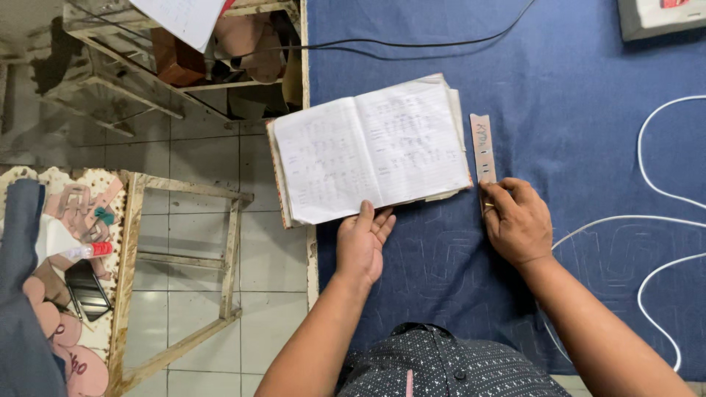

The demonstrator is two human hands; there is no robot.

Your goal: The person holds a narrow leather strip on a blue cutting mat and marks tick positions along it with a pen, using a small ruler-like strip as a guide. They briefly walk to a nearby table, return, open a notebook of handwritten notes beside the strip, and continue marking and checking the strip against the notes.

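Blue cloth covering a worktable, faint outlines traced across it near the body, tiled floor and a wooden frame off to the left. Lying open on the cloth, partly overhanging the table's left edge: a notebook, handwritten pages up, spine running away from the body and tilted a little to the right. Resting on its near edge: the left hand, palm down, fingers loosely spread and flat, pinning the page, not gripping.

Lying just right of the notebook, touching or nearly touching its edge: a narrow pinkish strip, long axis pointing away from the body, roughly parallel to the spine. Pressing down on the strip's near end: the right hand, fingers curled over, fingertips on the strip; a small yellowish bit showing under the fingers, too hidden to identify. Extending straight ahead of the right hand, then, with the far end free. Clearly nearer to the right hand than to the left, the notebook lying between.

Trailing over the cloth at right: white cord in loops, well apart from both hands. Running along the far side: a black cable.
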